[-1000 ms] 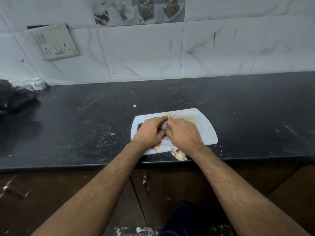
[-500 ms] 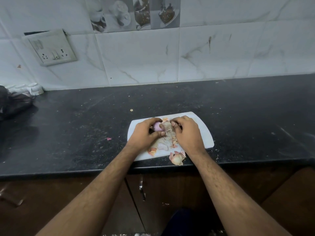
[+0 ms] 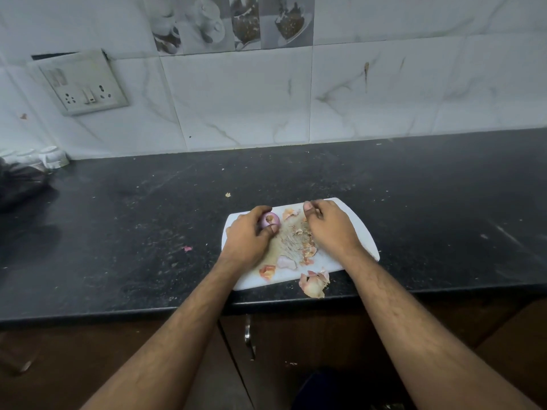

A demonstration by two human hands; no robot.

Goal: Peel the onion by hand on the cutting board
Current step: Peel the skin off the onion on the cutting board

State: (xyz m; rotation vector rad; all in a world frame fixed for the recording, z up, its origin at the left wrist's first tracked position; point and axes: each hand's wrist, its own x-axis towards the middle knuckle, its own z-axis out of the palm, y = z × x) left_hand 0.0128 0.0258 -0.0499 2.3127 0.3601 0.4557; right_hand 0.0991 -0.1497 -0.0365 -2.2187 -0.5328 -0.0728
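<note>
A small purple onion [image 3: 270,219] sits at the far left of the white cutting board [image 3: 359,232], held between the thumb and fingers of my left hand [image 3: 247,236]. My right hand [image 3: 330,224] hovers over the board's far right part, a hand's width from the onion, fingers curled; whether a scrap of skin is pinched in them I cannot tell. Loose papery peels [image 3: 306,245] lie across the board's middle. One bigger curled peel [image 3: 313,284] hangs over the board's near edge onto the counter.
The board lies near the front edge of a black stone counter [image 3: 133,220]. A dark bag [image 3: 20,184] and white cups [image 3: 53,156] sit at the far left by the tiled wall. A socket plate [image 3: 83,82] is on the wall. Cabinet doors [image 3: 248,338] are below.
My hands have drawn apart: the right hand moved right, away from the onion, and a strip of skin came off. The left hand still holds the onion, which now shows more.
</note>
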